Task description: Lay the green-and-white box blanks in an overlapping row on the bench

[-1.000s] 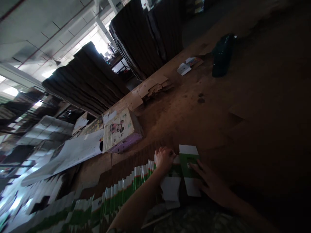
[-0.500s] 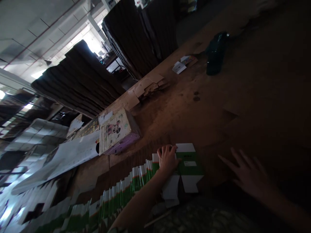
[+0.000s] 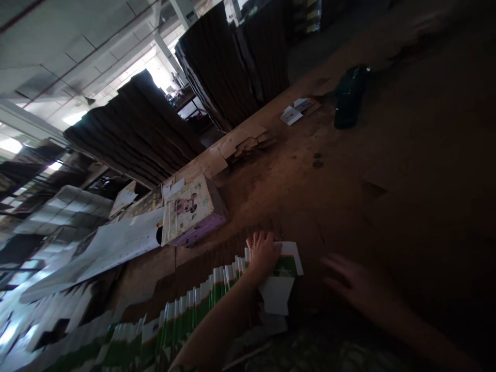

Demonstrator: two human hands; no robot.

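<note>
My left hand is at the right end of a long row of flattened green-and-white cartons standing packed on edge. Its fingers are bent over the top of the last carton, whose green panel and white flaps stick out to the right of my hand. More white flaps hang below my wrist. Off to the right, over the brown tabletop, my right hand is blurred by motion, its fingers stretched out and apart with nothing in them.
A wrapped pack with a cartoon mouse print lies behind the row. Past it are cardboard scraps, a small printed piece and a dark green object. Tall stacks of board rise beyond the brown table.
The carton beside my left hand shows less of its green face and sits closer against the hand. My right hand has moved left, towards it. The view has shifted slightly.
</note>
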